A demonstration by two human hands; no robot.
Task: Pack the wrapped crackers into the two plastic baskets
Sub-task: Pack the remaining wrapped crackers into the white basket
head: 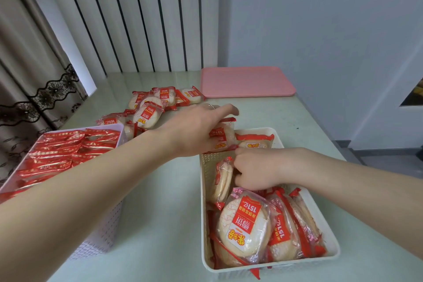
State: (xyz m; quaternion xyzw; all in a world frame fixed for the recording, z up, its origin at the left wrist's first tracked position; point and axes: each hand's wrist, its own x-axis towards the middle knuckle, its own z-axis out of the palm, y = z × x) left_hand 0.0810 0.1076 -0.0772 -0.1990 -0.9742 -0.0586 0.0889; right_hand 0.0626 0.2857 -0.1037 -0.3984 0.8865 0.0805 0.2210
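Observation:
My left hand [196, 128] holds a wrapped cracker [223, 138] over the far left corner of the cream basket [329, 241]. My right hand [254, 169] is inside that basket, fingers curled around the wrappers of the crackers standing on edge there [223, 178]. Several wrapped crackers [246, 224] fill the basket's near half, and one [254, 141] lies at its far end. The white basket [100, 231] on the left is packed with red-wrapped crackers [64, 153]. A loose pile of crackers [151, 107] lies on the table behind the baskets.
A pink tray [246, 82] lies flat at the table's far edge against the wall. The pale green table [160, 213] shows between the two baskets. Curtains hang at the left, beyond the table's edge.

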